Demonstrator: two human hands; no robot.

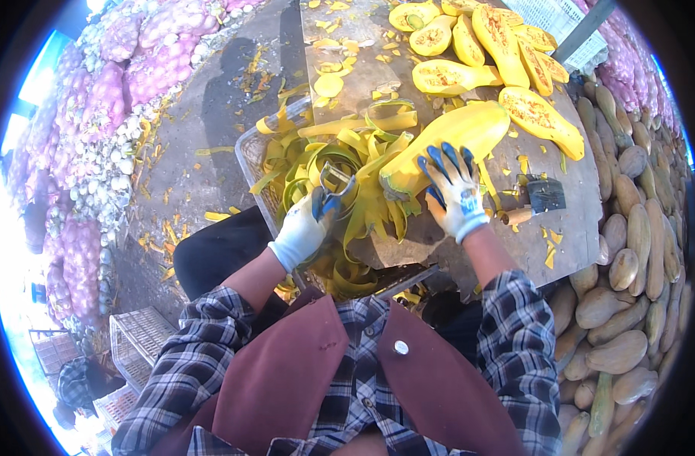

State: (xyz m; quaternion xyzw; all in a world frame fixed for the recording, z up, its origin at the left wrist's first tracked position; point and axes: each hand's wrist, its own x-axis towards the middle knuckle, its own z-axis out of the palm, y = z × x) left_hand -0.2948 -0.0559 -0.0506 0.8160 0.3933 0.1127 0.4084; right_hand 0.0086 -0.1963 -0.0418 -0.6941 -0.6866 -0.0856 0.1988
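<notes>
A large pumpkin (477,125), long and peeled to bright yellow, lies slantwise on the wooden board (408,254) before me. My right hand (455,190), in a white glove with dark blue fingertips, rests against its near side with the fingers spread. At the near left end of the pumpkin, my gloved left hand (306,226) is closed around a peeler (338,178) with a curved metal blade; its handle is hidden in the fingers. Long green-yellow peel strips (313,171) heap up around the peeler and over a plastic crate (249,156).
Peeled pumpkin halves (450,76) cluster at the far right of the board. A cleaver (545,194) lies right of my right hand. Unpeeled pumpkins (625,270) are piled along the right; pink net sacks (169,72) of pale bulbs line the left. Empty crates (142,334) stand lower left.
</notes>
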